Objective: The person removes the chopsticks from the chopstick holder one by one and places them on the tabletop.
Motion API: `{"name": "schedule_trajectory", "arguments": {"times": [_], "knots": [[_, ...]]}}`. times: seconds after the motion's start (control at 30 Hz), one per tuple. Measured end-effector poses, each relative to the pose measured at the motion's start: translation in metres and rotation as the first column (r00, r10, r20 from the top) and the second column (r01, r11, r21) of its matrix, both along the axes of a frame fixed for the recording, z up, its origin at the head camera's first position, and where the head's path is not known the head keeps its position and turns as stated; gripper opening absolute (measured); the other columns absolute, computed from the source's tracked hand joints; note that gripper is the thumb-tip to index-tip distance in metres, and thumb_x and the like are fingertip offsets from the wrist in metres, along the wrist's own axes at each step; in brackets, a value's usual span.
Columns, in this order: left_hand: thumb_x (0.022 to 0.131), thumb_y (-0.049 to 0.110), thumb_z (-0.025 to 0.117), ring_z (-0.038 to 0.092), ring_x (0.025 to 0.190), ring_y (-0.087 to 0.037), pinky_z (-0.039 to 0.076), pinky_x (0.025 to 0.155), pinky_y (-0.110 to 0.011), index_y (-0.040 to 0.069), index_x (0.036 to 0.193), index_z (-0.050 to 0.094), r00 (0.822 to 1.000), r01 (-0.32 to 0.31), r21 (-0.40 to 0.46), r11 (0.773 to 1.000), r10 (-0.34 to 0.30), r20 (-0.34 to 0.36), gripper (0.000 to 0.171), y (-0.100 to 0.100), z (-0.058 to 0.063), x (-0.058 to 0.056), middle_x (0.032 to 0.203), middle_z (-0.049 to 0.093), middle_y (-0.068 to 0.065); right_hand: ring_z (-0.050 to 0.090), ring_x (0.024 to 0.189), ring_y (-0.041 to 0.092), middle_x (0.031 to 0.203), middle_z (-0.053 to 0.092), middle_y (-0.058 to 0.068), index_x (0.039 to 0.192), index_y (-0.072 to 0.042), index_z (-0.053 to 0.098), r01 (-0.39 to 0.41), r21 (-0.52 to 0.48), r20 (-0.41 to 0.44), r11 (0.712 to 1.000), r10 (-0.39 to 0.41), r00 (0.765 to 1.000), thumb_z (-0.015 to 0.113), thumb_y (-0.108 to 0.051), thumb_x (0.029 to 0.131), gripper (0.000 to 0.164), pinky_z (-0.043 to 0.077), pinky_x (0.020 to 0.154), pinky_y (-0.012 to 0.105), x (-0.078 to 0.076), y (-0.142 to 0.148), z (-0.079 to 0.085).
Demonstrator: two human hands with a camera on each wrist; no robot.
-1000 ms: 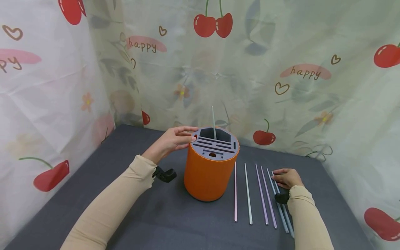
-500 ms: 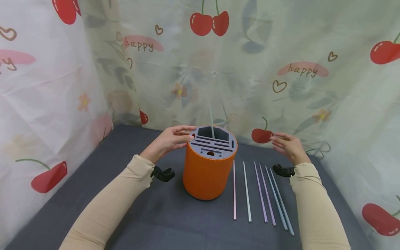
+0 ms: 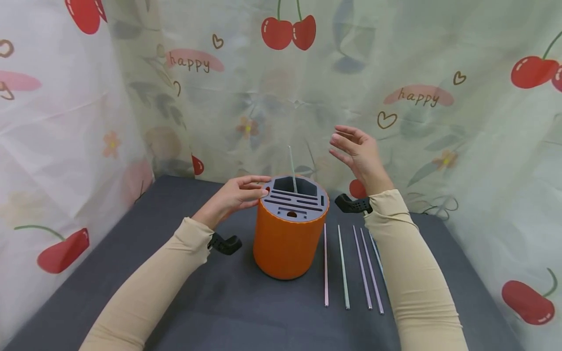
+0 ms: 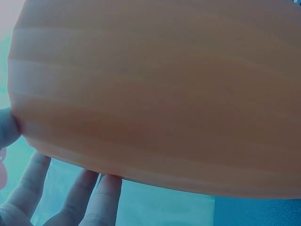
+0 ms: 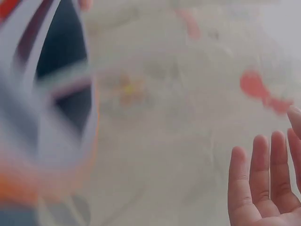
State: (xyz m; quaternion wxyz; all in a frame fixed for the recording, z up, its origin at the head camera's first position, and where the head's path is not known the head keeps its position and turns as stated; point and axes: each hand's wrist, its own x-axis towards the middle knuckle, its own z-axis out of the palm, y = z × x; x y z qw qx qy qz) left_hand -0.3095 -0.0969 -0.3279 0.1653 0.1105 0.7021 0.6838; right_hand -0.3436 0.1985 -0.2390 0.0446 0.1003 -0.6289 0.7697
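Observation:
An orange round knife block [image 3: 285,246] with a grey slotted top stands upright on the dark table. One pale, thin chopstick [image 3: 291,163] leans up out of its large rear compartment. My left hand [image 3: 232,197] is at the block's left rim, thumb at the top edge; in the left wrist view its nearly straight fingers [image 4: 110,200] touch the orange side. My right hand [image 3: 357,153] is raised behind and to the right of the block, above its top, with fingers spread and nothing in them. The right wrist view also shows extended fingers [image 5: 261,174].
Right of the block lie a pink chopstick [image 3: 326,273], a pale green chopstick [image 3: 344,273] and two purple chopsticks [image 3: 362,268]. A blue chopstick [image 3: 375,251] is partly hidden by the right sleeve. A cherry-patterned curtain [image 3: 246,87] surrounds the table's back and sides.
My right hand has lifted away from the blue chopsticks, rising and moving left towards the block. Its fingers have spread. My left hand stays on the rim, and the block stands still.

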Motion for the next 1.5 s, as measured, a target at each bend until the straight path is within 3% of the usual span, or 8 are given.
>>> {"name": "schedule_trajectory", "arguments": {"times": [0.2,0.4,0.6,0.9,1.13,1.33,1.4,1.5], "knots": [[0.090,0.019,0.071,0.050,0.128,-0.023,0.041,0.108,-0.042,0.018,0.136,0.056,1.000,-0.006,-0.001,1.000,0.006,0.006,0.049,0.001,0.000,0.001,0.138,0.052,-0.008,0.063,0.094,0.016,0.103,0.061,0.003,0.125,0.002,0.057,-0.077,0.069,0.000,0.995,0.077,0.997,0.067,-0.001,0.089,0.037,0.055,0.089,0.038,0.001,-0.042,0.004],[0.090,0.020,0.071,0.049,0.128,-0.023,0.040,0.109,-0.043,0.019,0.137,0.056,1.000,0.000,0.003,1.000,0.000,0.017,0.049,0.000,-0.001,0.000,0.137,0.052,-0.008,0.063,0.104,0.023,0.105,0.062,0.003,0.114,-0.005,0.065,-0.118,0.190,0.051,0.975,0.111,0.993,0.068,-0.002,0.088,0.026,0.054,0.091,0.040,-0.005,-0.057,-0.005],[0.090,0.021,0.070,0.049,0.129,-0.023,0.039,0.109,-0.043,0.019,0.137,0.056,1.000,0.006,0.000,1.000,-0.006,0.009,0.049,-0.001,0.000,-0.001,0.138,0.052,-0.007,0.058,0.117,0.029,0.116,0.061,0.007,0.122,0.000,0.061,-0.167,0.338,0.110,0.926,0.137,0.984,0.068,-0.004,0.089,0.033,0.051,0.095,0.043,-0.011,-0.061,-0.012],[0.090,0.021,0.071,0.048,0.129,-0.023,0.039,0.110,-0.043,0.020,0.137,0.056,1.000,0.004,-0.001,1.000,-0.004,0.012,0.049,-0.002,-0.002,-0.001,0.138,0.052,-0.007,0.060,0.110,0.027,0.116,0.058,0.011,0.121,-0.002,0.058,-0.187,0.462,0.211,0.867,0.098,0.973,0.068,-0.002,0.088,0.034,0.050,0.097,0.045,-0.008,-0.070,-0.010],[0.090,0.020,0.070,0.049,0.128,-0.021,0.040,0.109,-0.042,0.020,0.135,0.057,1.000,-0.004,0.002,1.000,0.004,0.015,0.047,-0.001,-0.002,-0.001,0.136,0.053,-0.007,0.063,0.093,0.015,0.102,0.060,0.003,0.120,0.001,0.059,-0.168,0.453,0.246,0.875,0.058,0.967,0.066,0.000,0.089,0.032,0.053,0.093,0.042,-0.009,-0.071,-0.009],[0.090,0.021,0.071,0.049,0.128,-0.021,0.041,0.109,-0.041,0.022,0.135,0.058,1.000,-0.016,0.001,1.000,0.016,0.017,0.047,-0.001,-0.001,0.000,0.136,0.053,-0.006,0.065,0.089,0.010,0.126,0.061,0.015,0.124,0.005,0.059,-0.157,0.448,0.198,0.880,0.073,0.977,0.066,-0.001,0.090,0.035,0.054,0.091,0.039,-0.007,-0.063,-0.007],[0.090,0.021,0.071,0.048,0.129,-0.021,0.041,0.108,-0.041,0.022,0.134,0.058,1.000,-0.019,0.001,1.000,0.019,0.014,0.046,-0.001,-0.001,0.000,0.137,0.052,-0.006,0.066,0.090,0.011,0.130,0.060,0.014,0.123,0.004,0.061,-0.137,0.422,0.162,0.896,0.073,0.984,0.066,-0.001,0.089,0.034,0.056,0.087,0.035,-0.004,-0.058,-0.004],[0.090,0.020,0.071,0.047,0.131,-0.022,0.041,0.108,-0.042,0.022,0.135,0.058,1.000,-0.014,0.000,1.000,0.014,0.007,0.047,-0.001,-0.002,0.000,0.139,0.050,-0.007,0.066,0.092,0.013,0.119,0.066,0.008,0.117,0.000,0.066,-0.097,0.329,0.101,0.939,0.067,0.993,0.068,0.000,0.088,0.030,0.058,0.081,0.031,0.002,-0.048,0.005]]}}
